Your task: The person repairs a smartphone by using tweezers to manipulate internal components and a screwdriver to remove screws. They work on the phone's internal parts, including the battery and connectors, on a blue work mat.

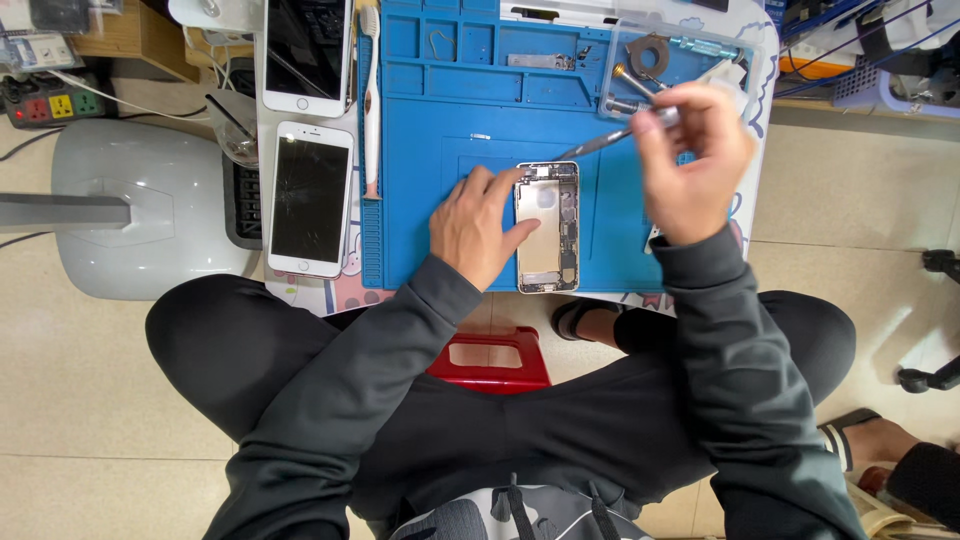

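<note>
- Head view: the left hand (478,228) lies flat, its fingers spread on the opened silver phone shell (547,228) lying on the blue silicone repair mat (440,120) on the desk.
- The right hand (690,160) pinches a slim metal screwdriver (600,142), tip at the shell's top edge.
- The clear plastic parts tray (680,60) is partly hidden by that hand.
- A white cracked-screen phone (310,198) lies left of the mat; a second white phone (306,52) is cut off by the frame's top edge.

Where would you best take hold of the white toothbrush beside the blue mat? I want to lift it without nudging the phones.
Probably the long handle of the toothbrush, near its middle, from above with a pinch grip. It lies flat along the left edge of the blue mat, bristle head at the far end, with a white phone close on its left, so sideways approaches look cramped.
</note>
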